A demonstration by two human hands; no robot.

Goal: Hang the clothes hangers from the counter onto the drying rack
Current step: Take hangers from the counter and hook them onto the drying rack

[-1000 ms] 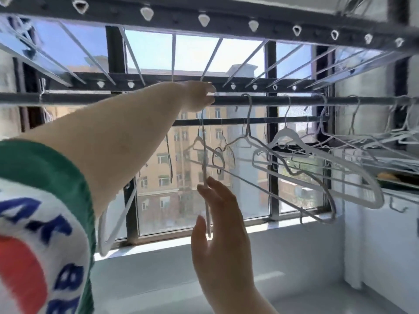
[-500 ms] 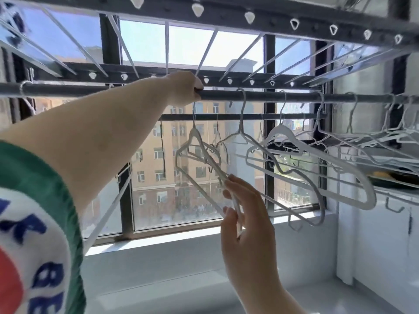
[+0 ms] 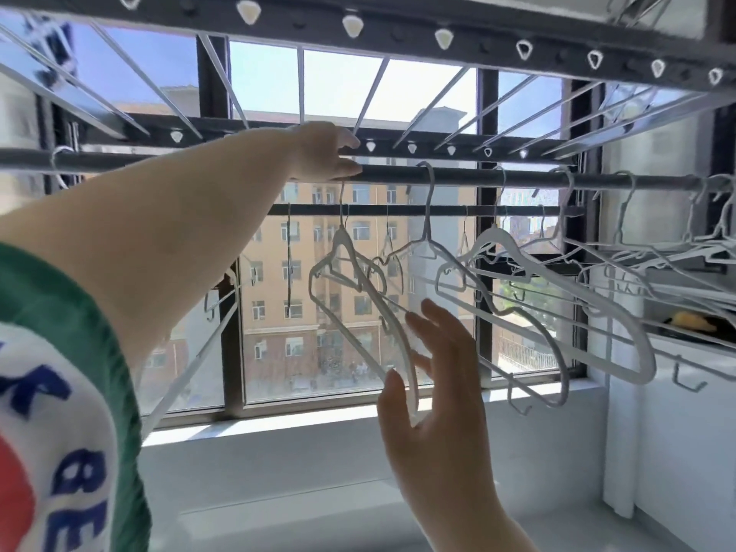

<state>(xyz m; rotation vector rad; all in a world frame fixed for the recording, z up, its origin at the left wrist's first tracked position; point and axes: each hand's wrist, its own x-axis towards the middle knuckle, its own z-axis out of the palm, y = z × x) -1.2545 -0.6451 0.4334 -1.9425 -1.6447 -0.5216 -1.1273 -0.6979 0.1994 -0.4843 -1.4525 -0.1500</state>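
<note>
A dark round rail [image 3: 517, 179] of the drying rack runs across the window. My left hand [image 3: 322, 155] reaches up to it and pinches the hook of a white hanger [image 3: 358, 280], which dangles below the rail at an angle. My right hand [image 3: 434, 388] is lower down, fingers spread, with the hanger's lower arm passing between thumb and fingers; the hand touches it without closing. Several more white hangers [image 3: 557, 284] hang on the rail to the right.
The rack's upper frame [image 3: 398, 37] with white clips and thin slats spans overhead. A dense bunch of hangers [image 3: 697, 249] crowds the rail's right end. One hook [image 3: 59, 161] sits far left. The window sill [image 3: 318, 420] and a white ledge [image 3: 278, 492] lie below.
The hanger has swung from edge-on to a slanted side view. My right hand has shifted right along its lower arm and spread its fingers. My left hand stays at the rail.
</note>
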